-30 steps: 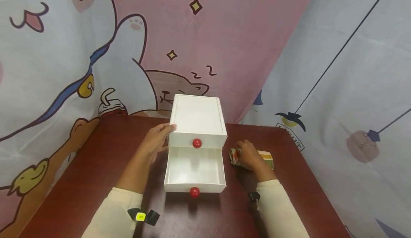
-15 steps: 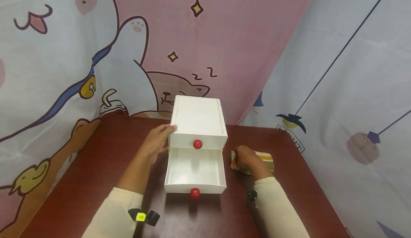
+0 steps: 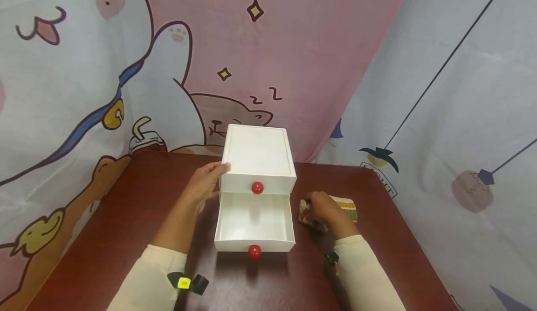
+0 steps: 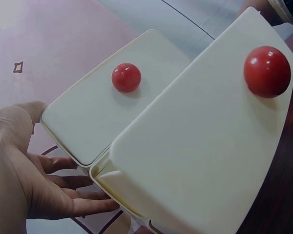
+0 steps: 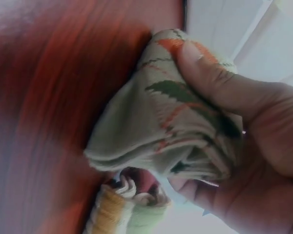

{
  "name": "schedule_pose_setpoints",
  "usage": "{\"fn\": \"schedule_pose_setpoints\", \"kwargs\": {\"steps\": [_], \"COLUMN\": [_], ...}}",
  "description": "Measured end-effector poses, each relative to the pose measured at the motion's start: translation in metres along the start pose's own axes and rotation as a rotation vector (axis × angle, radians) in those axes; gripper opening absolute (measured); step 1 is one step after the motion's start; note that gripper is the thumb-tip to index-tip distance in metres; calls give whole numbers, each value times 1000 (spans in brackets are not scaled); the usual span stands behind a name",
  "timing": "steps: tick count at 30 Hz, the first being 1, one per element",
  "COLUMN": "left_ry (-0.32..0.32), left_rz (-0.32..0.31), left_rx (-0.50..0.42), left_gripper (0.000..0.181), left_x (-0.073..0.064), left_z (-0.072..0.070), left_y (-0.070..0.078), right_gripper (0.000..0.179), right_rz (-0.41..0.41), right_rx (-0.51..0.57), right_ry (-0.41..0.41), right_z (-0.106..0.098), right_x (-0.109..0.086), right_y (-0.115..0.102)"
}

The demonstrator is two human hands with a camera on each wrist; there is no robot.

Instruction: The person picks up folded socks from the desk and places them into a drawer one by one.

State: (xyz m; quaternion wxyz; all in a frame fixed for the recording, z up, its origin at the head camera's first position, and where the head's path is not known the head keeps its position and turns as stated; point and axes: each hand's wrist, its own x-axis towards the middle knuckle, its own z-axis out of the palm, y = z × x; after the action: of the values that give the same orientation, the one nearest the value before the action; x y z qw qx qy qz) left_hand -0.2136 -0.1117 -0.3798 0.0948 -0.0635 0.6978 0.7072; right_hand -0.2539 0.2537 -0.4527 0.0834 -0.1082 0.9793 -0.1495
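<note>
A white two-drawer box (image 3: 259, 152) stands on the table, its lower drawer (image 3: 256, 220) pulled out and its upper drawer (image 3: 239, 183) pushed in. Each drawer front has a red ball knob. My left hand (image 3: 203, 183) steadies the box at its left side. Its thumb lies at the top edge and its spread fingers (image 4: 83, 195) touch the side wall. To the right, my right hand (image 3: 325, 207) pinches a folded beige sock (image 5: 161, 107) with orange and dark green patterning, thumb on top. Beneath and beside it lies another rolled sock (image 3: 348, 208), ribbed and striped yellow, white and green.
The dark red wooden table (image 3: 126, 236) reaches back to a cartoon-printed cloth (image 3: 293, 45) hanging behind and to the right. The pulled-out drawer juts toward me between my forearms; nothing shows inside it.
My right hand has shifted slightly on the socks, and the beige sock has turned and come a little away from the striped one. My left hand and the box stay put.
</note>
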Motion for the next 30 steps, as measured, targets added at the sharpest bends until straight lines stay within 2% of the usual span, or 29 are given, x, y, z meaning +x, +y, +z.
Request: {"fn": "schedule_pose_setpoints", "kwargs": {"steps": [3, 7, 14, 23, 30], "left_ry": [3, 8, 9, 4, -2], "left_rz": [0, -5, -2, -2, 6], "left_rx": [0, 7, 20, 4, -5], "left_gripper": [67, 66, 67, 66, 65], "left_x": [0, 0, 1, 1, -1], "left_z": [1, 1, 0, 0, 0], "left_y": [1, 1, -1, -1, 0], "right_gripper": [48, 44, 67, 58, 56], "right_rz": [-8, -5, -17, -46, -88], "right_rx": [21, 69, 135, 202, 334], "right_ry": [15, -4, -67, 14, 46], "right_z": [1, 2, -2, -1, 1], "right_x": [-1, -2, -6, -10, -14], "right_y": [3, 8, 14, 28, 37]}}
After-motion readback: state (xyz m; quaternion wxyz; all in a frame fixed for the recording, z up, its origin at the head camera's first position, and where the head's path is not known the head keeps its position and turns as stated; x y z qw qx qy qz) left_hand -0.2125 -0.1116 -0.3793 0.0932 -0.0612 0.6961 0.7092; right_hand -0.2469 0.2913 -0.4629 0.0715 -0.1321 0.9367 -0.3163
